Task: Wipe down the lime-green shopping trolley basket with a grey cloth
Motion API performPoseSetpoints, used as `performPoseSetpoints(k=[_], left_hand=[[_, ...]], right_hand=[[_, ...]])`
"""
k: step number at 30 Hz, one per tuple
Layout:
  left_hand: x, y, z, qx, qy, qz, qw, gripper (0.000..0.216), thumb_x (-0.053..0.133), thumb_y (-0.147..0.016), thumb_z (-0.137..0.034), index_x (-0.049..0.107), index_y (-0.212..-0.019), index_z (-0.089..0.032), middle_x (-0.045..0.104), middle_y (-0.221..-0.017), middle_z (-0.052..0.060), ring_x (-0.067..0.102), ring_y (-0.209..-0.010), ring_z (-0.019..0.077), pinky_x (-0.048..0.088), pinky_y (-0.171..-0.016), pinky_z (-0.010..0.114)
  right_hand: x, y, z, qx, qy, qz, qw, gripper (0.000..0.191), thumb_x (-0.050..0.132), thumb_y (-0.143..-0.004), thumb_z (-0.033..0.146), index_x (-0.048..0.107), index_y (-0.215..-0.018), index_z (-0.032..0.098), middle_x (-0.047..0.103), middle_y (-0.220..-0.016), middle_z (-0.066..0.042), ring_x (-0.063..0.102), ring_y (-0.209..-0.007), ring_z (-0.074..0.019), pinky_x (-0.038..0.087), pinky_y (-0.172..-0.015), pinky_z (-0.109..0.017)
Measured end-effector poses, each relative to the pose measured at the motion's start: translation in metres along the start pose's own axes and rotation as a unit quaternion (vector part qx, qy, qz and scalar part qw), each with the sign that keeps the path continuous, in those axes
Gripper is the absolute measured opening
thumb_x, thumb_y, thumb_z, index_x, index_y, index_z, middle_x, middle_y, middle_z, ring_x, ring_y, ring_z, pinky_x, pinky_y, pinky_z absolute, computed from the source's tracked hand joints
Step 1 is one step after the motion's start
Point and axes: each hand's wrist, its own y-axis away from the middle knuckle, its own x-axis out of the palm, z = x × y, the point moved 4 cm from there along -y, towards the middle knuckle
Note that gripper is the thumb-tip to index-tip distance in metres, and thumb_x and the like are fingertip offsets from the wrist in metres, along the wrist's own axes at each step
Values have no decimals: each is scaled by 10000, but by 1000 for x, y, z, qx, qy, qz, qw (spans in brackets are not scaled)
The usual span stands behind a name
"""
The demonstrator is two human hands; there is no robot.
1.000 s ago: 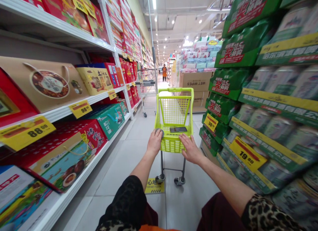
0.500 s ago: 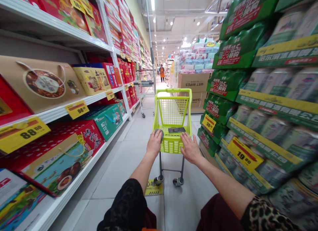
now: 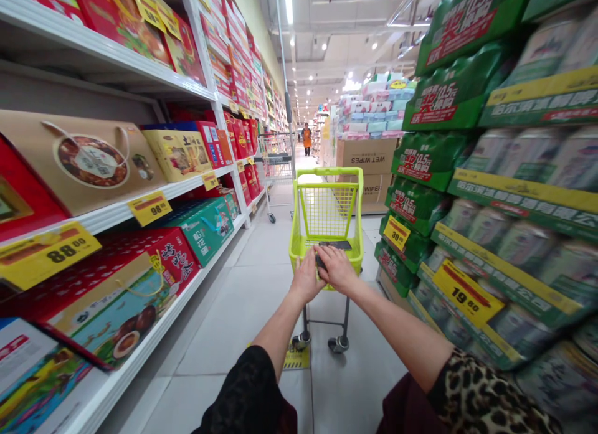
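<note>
A small dark grey object (image 3: 320,260) sits between my two hands, mostly covered by fingers; its kind is hidden. My left hand (image 3: 306,278) closes on it from the left. Over its top and right side curl the fingers of my right hand (image 3: 337,270). Both hands meet at the near rim of a lime-green shopping cart (image 3: 295,235), in front of me. Inside the cart's basket lies a flat dark rectangular thing (image 3: 337,245), partly behind my right hand.
Shelves with gift boxes (image 3: 88,150) line the left side. Stacked packs of beer cans (image 3: 504,222) rise on the right. Farther along stand a metal shopping cart (image 3: 276,163), wet-wipes cartons (image 3: 367,157) and a person in orange (image 3: 306,139). A yellow floor sign (image 3: 296,357) lies below.
My right hand has moved left from the cart's right rim onto the dark grey object at my left hand. My left hand has shifted slightly right and down.
</note>
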Motion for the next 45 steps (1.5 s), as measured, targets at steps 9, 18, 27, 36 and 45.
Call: performPoseSetpoints(k=[9,18,27,36,45], left_hand=[[-24,11,11,-36,-151,113,981,784,616,-707,-423,289,-1372,-169,237,-1486,116,158,-1382,256,77,-1092,588],[-25,10,7,-48,-161,129,977,787,644,-676,-337,299,-1369,-193,231,-1488,124,159,-1380,272,71,-1087,587],[-25,14,6,-61,-183,136,972,791,607,-670,-233,269,-1381,-160,198,-1498,127,129,-1384,282,88,-1077,599],[-25,13,1,-42,-201,156,966,821,541,-633,-103,245,-1396,-161,184,-1497,143,142,-1383,275,94,-1075,597],[-19,13,-14,-33,-176,159,971,831,532,-639,-106,219,-1406,-170,183,-1499,138,144,-1380,289,123,-1064,608]], right_hand=[[21,12,-19,-23,80,-29,996,405,447,-860,135,516,-1252,207,478,-1318,-138,432,-1195,-254,370,-983,-418],[2,47,-77,-52,65,-82,993,416,370,-861,89,531,-1223,217,452,-1351,-88,364,-1275,-224,394,-1004,-451],[28,19,-23,-96,37,-62,993,431,403,-853,67,508,-1256,182,432,-1375,-122,312,-1319,-229,353,-1037,-436],[9,37,-56,-93,54,-75,991,447,379,-836,38,537,-1221,204,511,-1304,-95,403,-1266,-182,407,-1008,-373],[5,57,-78,-62,49,-96,992,464,332,-839,27,547,-1216,190,485,-1338,-76,334,-1311,-175,377,-1046,-387]])
